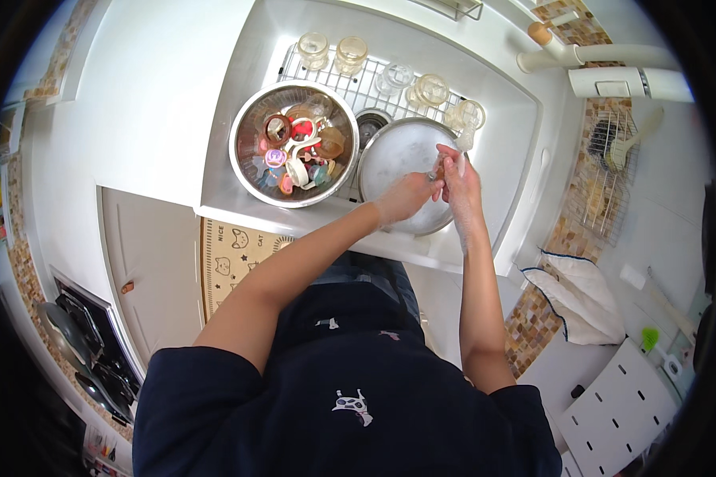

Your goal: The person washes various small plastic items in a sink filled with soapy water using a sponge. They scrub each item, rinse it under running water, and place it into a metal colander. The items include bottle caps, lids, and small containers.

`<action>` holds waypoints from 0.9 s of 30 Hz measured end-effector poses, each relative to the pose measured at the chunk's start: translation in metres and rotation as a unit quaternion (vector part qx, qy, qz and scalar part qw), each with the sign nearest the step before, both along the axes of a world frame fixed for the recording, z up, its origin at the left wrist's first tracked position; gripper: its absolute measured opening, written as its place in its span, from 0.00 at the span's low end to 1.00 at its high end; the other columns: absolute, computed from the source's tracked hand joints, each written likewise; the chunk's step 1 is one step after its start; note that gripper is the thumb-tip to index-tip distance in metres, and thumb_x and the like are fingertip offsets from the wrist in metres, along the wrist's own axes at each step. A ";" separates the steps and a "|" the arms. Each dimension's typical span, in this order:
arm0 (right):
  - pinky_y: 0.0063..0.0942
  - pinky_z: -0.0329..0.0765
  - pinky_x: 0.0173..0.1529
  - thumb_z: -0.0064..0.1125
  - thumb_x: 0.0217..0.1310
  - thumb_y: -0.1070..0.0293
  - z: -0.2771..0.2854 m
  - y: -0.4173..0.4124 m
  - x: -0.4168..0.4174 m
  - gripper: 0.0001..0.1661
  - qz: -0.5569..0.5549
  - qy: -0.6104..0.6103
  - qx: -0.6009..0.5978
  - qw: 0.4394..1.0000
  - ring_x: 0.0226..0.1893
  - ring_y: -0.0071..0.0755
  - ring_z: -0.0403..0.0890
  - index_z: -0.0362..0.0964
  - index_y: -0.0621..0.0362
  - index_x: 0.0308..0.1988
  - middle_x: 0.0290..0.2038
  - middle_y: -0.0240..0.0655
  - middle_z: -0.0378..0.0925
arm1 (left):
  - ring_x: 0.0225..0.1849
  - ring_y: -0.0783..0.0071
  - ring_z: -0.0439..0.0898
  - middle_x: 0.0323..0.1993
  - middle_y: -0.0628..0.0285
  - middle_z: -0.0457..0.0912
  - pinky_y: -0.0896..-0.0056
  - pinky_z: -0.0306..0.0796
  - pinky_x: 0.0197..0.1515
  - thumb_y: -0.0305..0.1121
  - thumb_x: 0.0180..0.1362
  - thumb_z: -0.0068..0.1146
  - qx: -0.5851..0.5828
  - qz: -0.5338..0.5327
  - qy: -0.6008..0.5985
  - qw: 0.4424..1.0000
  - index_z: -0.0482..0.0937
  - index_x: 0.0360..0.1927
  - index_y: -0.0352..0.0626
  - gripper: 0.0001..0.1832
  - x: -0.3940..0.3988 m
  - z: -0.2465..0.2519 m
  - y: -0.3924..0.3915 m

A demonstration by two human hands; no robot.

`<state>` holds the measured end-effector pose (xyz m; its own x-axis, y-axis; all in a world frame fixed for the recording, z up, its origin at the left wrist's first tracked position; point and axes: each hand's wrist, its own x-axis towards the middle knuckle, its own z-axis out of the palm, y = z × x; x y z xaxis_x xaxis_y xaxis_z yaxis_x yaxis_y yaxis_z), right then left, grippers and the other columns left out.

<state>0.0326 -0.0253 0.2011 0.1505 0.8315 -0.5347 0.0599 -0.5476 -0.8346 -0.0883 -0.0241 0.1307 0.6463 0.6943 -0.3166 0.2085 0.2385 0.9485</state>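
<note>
Both hands meet, wet with suds, over the right side of a round metal basin (367, 149) of cloudy, soapy water. My left hand (414, 192) reaches in from the left, its fingers closed on a small brownish translucent piece (440, 167); the fingers hide most of it. My right hand (462, 185) grips a small white brush (466, 138) whose head points up, away from me. Its fingertips also touch the brownish piece. Left of the soapy basin stands a metal bowl (236, 143) of pacifiers, rings and bottle parts.
Several clear and amber-tinted bottles or jars (351, 56) stand on a wire rack (364, 83) along the far side of the white sink (513, 173). A drain (371, 124) shows between bowl and basin. The faucet (608, 56) is at the upper right. A white cloth (585, 298) hangs right.
</note>
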 end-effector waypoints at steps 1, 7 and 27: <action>0.14 0.56 0.18 0.44 0.64 0.59 0.005 0.001 -0.002 0.16 0.005 -0.017 -0.017 1.000 0.15 0.16 0.66 0.65 0.58 0.45 0.23 0.29 0.70 | 0.23 0.66 0.67 0.17 0.58 0.67 0.65 0.62 0.30 0.46 0.62 0.40 0.002 -0.023 0.007 1.000 0.72 0.25 0.41 0.20 -0.004 0.002 0.000; 0.15 0.56 0.15 0.47 0.61 0.68 0.006 -0.002 -0.009 0.05 -0.057 -0.021 -0.042 0.997 0.13 0.17 0.68 0.62 0.56 0.32 0.20 0.29 0.68 | 0.23 0.70 0.65 0.18 0.59 0.67 0.67 0.62 0.31 0.46 0.61 0.40 -0.064 -0.003 -0.044 0.997 0.72 0.26 0.41 0.19 -0.018 0.016 0.002; 0.12 0.54 0.18 0.42 0.67 0.58 0.033 -0.031 0.001 0.14 -0.147 0.415 -0.056 0.896 0.15 0.15 0.56 0.65 0.56 0.33 0.22 0.27 0.64 | 0.39 0.67 0.77 0.48 0.48 0.74 0.71 0.70 0.41 0.41 0.64 0.39 -0.321 0.122 -0.173 0.923 0.70 0.45 0.26 0.22 -0.026 0.005 0.024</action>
<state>0.0339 -0.0562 0.2343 -0.1340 0.7548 -0.6421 -0.7174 -0.5209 -0.4626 -0.1142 0.0003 0.1362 0.6351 0.5737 -0.5172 -0.2149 0.7744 0.5951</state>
